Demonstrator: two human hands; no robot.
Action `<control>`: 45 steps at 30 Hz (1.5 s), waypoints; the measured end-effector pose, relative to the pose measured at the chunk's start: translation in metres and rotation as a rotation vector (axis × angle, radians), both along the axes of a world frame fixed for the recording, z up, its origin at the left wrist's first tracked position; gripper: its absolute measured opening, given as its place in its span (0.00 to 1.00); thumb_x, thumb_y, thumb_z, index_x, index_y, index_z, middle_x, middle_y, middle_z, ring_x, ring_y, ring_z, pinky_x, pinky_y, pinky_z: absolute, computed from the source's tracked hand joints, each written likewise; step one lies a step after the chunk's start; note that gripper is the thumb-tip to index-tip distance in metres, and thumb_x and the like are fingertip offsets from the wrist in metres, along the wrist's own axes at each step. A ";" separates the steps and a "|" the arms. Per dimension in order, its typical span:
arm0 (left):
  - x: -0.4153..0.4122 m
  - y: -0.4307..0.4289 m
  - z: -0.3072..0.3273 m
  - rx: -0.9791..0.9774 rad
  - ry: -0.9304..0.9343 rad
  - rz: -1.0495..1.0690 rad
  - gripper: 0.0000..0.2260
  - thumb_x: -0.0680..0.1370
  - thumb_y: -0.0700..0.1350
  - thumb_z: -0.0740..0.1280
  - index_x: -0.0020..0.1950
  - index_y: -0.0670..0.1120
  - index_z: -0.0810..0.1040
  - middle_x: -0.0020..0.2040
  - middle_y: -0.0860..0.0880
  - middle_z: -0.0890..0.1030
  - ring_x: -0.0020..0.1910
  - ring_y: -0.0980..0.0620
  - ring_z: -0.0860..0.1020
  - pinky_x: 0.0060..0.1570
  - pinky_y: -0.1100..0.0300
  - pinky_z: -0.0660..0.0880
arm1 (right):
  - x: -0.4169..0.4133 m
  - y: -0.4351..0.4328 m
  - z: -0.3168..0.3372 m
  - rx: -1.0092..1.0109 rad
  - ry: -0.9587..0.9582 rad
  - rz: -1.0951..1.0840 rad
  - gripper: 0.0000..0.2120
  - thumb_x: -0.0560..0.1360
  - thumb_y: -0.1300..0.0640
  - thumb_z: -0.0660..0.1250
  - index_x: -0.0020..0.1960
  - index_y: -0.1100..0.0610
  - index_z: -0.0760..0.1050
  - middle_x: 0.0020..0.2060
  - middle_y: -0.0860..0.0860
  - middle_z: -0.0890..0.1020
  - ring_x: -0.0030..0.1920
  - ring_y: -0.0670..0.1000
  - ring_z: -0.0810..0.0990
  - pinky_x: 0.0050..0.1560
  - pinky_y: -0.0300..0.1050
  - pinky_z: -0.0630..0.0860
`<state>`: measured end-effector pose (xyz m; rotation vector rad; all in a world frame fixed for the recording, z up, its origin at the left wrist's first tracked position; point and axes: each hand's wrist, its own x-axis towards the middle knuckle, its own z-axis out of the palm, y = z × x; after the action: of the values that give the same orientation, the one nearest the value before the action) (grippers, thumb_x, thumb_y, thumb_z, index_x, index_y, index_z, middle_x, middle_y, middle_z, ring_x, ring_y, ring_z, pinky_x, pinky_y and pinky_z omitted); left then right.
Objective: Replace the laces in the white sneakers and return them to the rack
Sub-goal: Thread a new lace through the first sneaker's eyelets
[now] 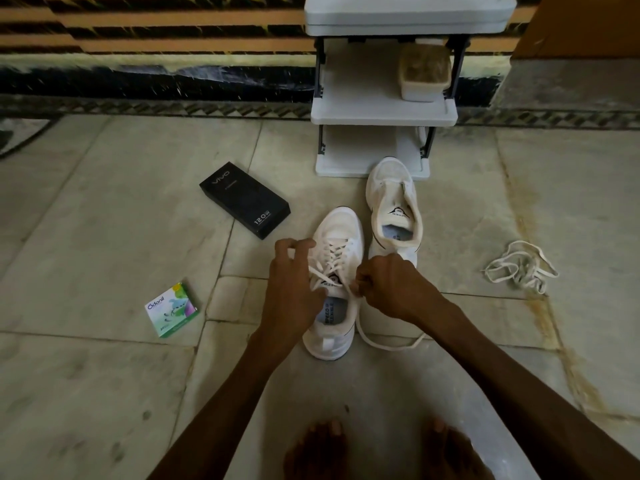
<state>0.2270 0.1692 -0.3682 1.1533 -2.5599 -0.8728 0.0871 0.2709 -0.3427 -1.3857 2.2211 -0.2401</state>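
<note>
A white sneaker (pixel 341 233) stands on the floor in front of me, toe pointing away, laced with a cream lace (pixel 381 344). My left hand (pixel 292 289) pinches one lace end at the sneaker's left side. My right hand (pixel 388 285) grips the other end by the tongue, and its loose tail trails over the floor to the right. A second white sneaker (pixel 393 199) without a lace sits behind it, by the rack's foot. A loose pile of laces (pixel 519 268) lies on the floor at the right. The white shoe rack (pixel 381 112) stands against the wall.
A black phone box (pixel 244 199) lies left of the sneakers. A small green and white carton (pixel 171 310) sits further left. A brush (pixel 424 72) rests on the rack's middle shelf. My bare feet (pixel 381 448) show at the bottom edge.
</note>
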 end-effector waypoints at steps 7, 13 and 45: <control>0.001 -0.004 0.007 0.115 -0.027 0.013 0.27 0.70 0.43 0.76 0.65 0.50 0.70 0.54 0.51 0.82 0.49 0.55 0.80 0.44 0.66 0.73 | -0.017 0.006 0.052 -0.208 -0.634 -0.123 0.14 0.78 0.64 0.63 0.36 0.54 0.78 0.25 0.44 0.76 0.28 0.41 0.72 0.38 0.36 0.69; 0.000 0.000 0.001 0.002 -0.057 0.053 0.16 0.71 0.44 0.75 0.57 0.50 0.77 0.54 0.53 0.81 0.51 0.56 0.79 0.48 0.67 0.70 | -0.020 0.006 0.093 -0.405 -0.933 -0.034 0.13 0.80 0.65 0.58 0.39 0.61 0.74 0.26 0.53 0.70 0.29 0.47 0.67 0.46 0.42 0.68; -0.005 0.012 0.000 -0.087 0.057 -0.018 0.12 0.76 0.40 0.66 0.60 0.47 0.76 0.53 0.47 0.78 0.49 0.48 0.78 0.48 0.53 0.77 | -0.001 -0.003 -0.012 -0.208 -0.097 -0.199 0.04 0.69 0.61 0.71 0.42 0.53 0.80 0.41 0.49 0.83 0.42 0.49 0.81 0.44 0.46 0.79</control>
<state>0.2216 0.1816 -0.3679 1.0662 -2.5392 -0.7781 0.0865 0.2684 -0.3546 -1.2247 2.3051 -0.6102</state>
